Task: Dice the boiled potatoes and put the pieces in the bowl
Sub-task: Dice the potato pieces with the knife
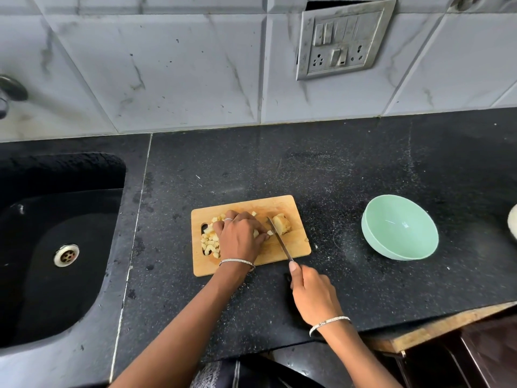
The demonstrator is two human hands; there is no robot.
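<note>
A wooden cutting board (pixel 296 245) lies on the black counter. Several pale potato dice (pixel 209 242) are piled on its left part. My left hand (pixel 240 236) covers potato pieces at the board's middle, fingers curled over them. An uncut potato chunk (pixel 282 224) sits at the board's right. My right hand (pixel 313 295) grips a knife (pixel 279 239) by the handle, index finger along its spine; the blade lies between my left fingers and the chunk. The mint-green bowl (pixel 400 228) stands to the right of the board, nothing visible inside.
A black sink (pixel 56 247) with a metal drain fills the left. A tap (pixel 8 91) shows at the far left edge. A white object (pixel 513 222) peeks in at the right edge. The tiled wall carries a switch panel (pixel 344 37).
</note>
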